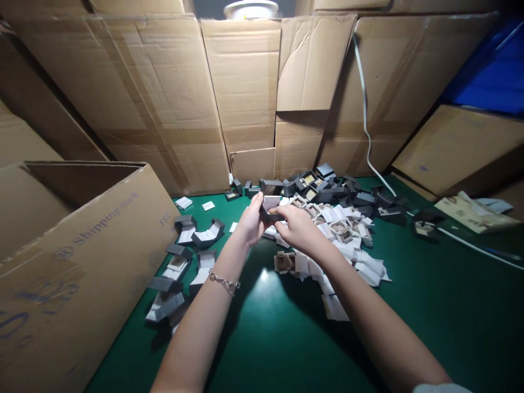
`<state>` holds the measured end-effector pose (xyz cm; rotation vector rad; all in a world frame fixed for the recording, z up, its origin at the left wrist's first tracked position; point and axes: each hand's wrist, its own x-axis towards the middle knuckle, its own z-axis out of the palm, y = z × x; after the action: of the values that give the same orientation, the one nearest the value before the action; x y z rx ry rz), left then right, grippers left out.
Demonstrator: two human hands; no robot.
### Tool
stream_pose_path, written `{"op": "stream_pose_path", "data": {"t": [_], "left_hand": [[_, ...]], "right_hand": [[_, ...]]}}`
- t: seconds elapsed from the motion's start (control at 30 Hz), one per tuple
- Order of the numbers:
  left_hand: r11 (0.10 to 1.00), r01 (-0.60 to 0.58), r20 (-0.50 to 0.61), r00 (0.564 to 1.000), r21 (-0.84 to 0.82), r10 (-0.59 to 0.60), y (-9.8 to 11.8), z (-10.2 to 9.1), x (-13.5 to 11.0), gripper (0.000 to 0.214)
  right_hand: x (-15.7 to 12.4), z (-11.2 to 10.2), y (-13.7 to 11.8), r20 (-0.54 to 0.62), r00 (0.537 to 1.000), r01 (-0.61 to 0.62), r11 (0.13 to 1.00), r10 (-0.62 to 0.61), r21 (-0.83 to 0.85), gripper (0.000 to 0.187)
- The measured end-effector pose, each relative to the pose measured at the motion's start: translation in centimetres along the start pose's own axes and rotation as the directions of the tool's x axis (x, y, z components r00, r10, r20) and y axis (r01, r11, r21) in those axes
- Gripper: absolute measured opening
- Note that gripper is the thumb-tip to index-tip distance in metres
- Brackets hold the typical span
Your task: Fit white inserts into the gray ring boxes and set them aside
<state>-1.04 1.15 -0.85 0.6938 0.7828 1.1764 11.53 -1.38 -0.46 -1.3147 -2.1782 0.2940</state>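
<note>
Between my two hands is a small dark box (271, 217) with its lid up and a white lining showing. My left hand (250, 219) grips its left side, thumb along the edge. With fingers closed around the right side, my right hand (295, 222) has its thumb at the box's opening. Just right of and beneath my hands lies a heap of white folded card inserts (341, 229). Behind it is a pile of black small boxes (327, 191), some open with a yellowish inside. Several open dark boxes with white linings (200, 270) stand left of my left forearm.
A large open carton (114, 245) with printed marks takes up the left side. Stacked cardboard boxes (245, 82) wall off the back of the green table (262, 338). A white cable (364, 109) hangs down and crosses the table at right, near a flat printed packet (475, 213).
</note>
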Motion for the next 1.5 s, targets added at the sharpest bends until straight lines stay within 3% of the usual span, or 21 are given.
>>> {"op": "stream_pose_path", "data": {"t": [0.17, 0.33, 0.47, 0.67, 0.83, 0.97, 1.1, 1.23, 1.3, 1.37, 1.43, 1.5], "left_hand": [[0.981, -0.036, 0.042, 0.999, 0.189, 0.029, 0.8, -0.6, -1.0, 0.024], [0.956, -0.082, -0.029, 0.995, 0.283, 0.094, 1.4, -0.6, -1.2, 0.034], [0.957, -0.109, 0.021, 0.994, 0.268, 0.107, 0.9, -1.2, -0.9, 0.043], [0.93, -0.18, 0.048, 0.984, 0.321, 0.174, 0.1, -2.3, 0.1, 0.039], [0.927, -0.17, -0.003, 0.983, 0.334, 0.181, -0.2, -2.4, 0.8, 0.025], [0.885, -0.267, -0.032, 0.953, 0.382, 0.302, -0.2, -1.9, 0.6, 0.018], [0.825, -0.376, -0.007, 0.909, 0.423, 0.418, 0.1, -1.4, 0.1, 0.015], [0.776, -0.456, -0.027, 0.855, 0.436, 0.518, 0.4, -1.8, 0.1, 0.017], [0.793, -0.473, -0.084, 0.837, 0.385, 0.54, 0.6, -2.1, 0.3, 0.014], [0.857, -0.426, -0.179, 0.856, 0.289, 0.486, 0.8, -2.2, 0.5, 0.014], [0.928, -0.329, -0.29, 0.884, 0.174, 0.367, 1.2, -2.2, 0.5, 0.017], [0.972, -0.225, -0.358, 0.904, 0.072, 0.235, 1.7, -2.0, 0.3, 0.016]], "right_hand": [[0.1, 0.9, 0.5, -0.064, 0.997, 0.034, 0.997, -0.039, -0.071, 0.02], [-0.2, 0.2, 0.4, -0.13, 0.981, 0.146, 0.989, -0.147, -0.015, 0.022], [-0.6, -1.2, 0.3, -0.076, 0.99, 0.129, 0.974, -0.116, 0.188, 0.05], [-0.8, -2.2, 0.7, 0.109, 0.993, -0.09, 0.86, 0.041, 0.502, 0.089], [0.0, -1.0, 0.6, 0.173, 0.955, -0.294, 0.713, 0.239, 0.636, 0.074], [0.5, 0.9, 0.7, 0.254, 0.919, -0.392, 0.627, 0.302, 0.673, 0.06], [0.7, 1.5, 0.8, 0.288, 0.913, -0.408, 0.604, 0.29, 0.685, 0.054], [1.1, 1.1, 1.8, 0.233, 0.926, -0.371, 0.611, 0.296, 0.7, 0.051], [1.3, 1.0, 2.9, 0.153, 0.912, -0.381, 0.653, 0.38, 0.654, 0.057], [1.3, 1.1, 4.0, 0.009, 0.889, -0.401, 0.769, 0.458, 0.499, 0.062], [1.2, 1.4, 4.9, -0.102, 0.9, -0.398, 0.894, 0.424, 0.208, 0.058], [0.8, 1.9, 5.4, -0.031, 0.943, -0.334, 0.935, 0.332, -0.118, 0.045]]}}
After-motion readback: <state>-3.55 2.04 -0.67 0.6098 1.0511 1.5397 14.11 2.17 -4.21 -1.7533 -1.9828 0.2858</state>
